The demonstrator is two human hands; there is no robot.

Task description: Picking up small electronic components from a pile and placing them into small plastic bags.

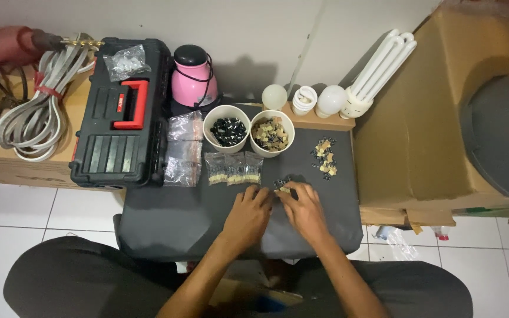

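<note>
Head view: a seated person bends over a dark work surface (178, 218), both hands meeting near its middle.
Step in hand: by the look of it, small black-and-tan parts (283, 184) are being picked apart or paired at the fingertips; the parts are too small to identify with any certainty.
Next move calls for: a fine pinch and a steady lift, judging by how tiny the pieces are and how closely they lie together.
Left hand (248, 213): fingers curled, tips down on the surface just beside the little cluster; whether it actually grips a piece cannot be told.
Right hand (304, 209): fingers bent in a loose pinch, touching the same cluster from the other side; what it holds, if anything, is hidden.
Where the parts lie: between the two sets of fingertips, just in front of three small clear bags (232, 168).
Nearby: a loose heap of similar pieces (325, 158) to the right, well apart from the hands; a white cup of black parts (227, 129) and a white cup of tan parts (272, 132) beyond the bags.
Further back: a black toolbox (122, 112), a pink jug (192, 76), several lamp bulbs (331, 100).
</note>
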